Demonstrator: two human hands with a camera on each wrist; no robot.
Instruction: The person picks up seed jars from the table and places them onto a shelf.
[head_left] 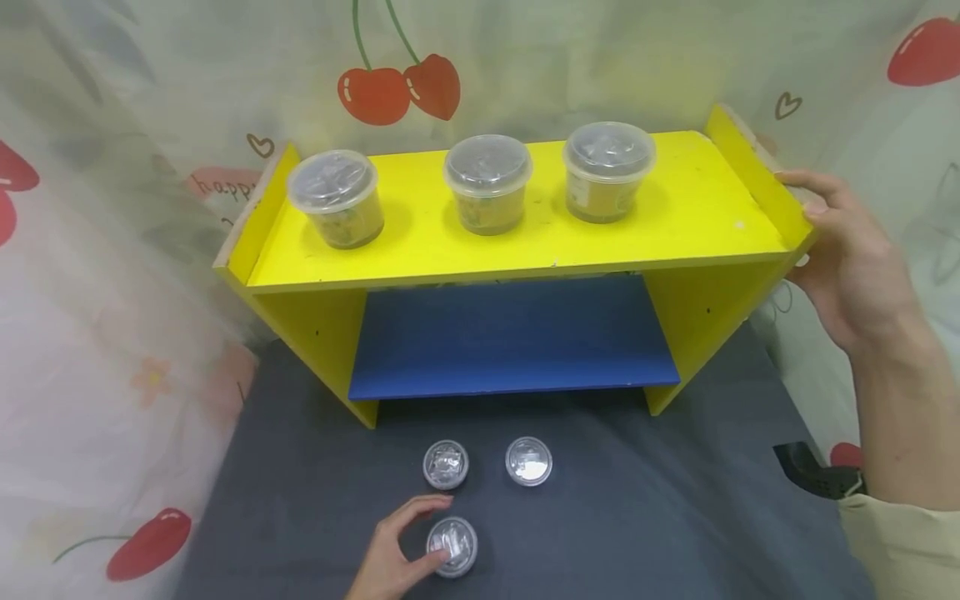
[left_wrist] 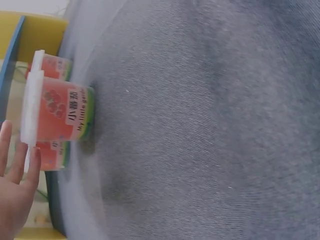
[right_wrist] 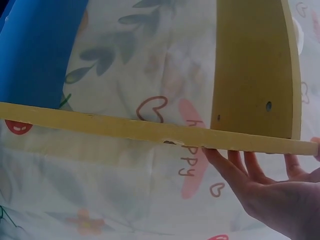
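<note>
In the head view, my left hand [head_left: 397, 550] is spread beside the nearest lidded plastic tub [head_left: 456, 546], its thumb overlapping the lid. The left wrist view has the fingers [left_wrist: 33, 167] nearly straight next to that tub [left_wrist: 62, 110], which has a red tomato label. Two more small tubs, one on the left [head_left: 446, 464] and one on the right [head_left: 528, 461], stand on the table behind it. At the top right, my right hand [head_left: 855, 250] grips the side panel of a yellow and blue shelf [head_left: 720, 242]. Its fingers [right_wrist: 232, 170] lie along the panel's outer face.
Three larger lidded tubs, left [head_left: 345, 200], middle [head_left: 489, 183] and right [head_left: 607, 171], sit on the shelf's yellow top. Below is a blue board [head_left: 517, 337]. Dark grey cloth [head_left: 637, 508] covers the table, and a cherry-printed curtain [head_left: 570, 58] hangs behind.
</note>
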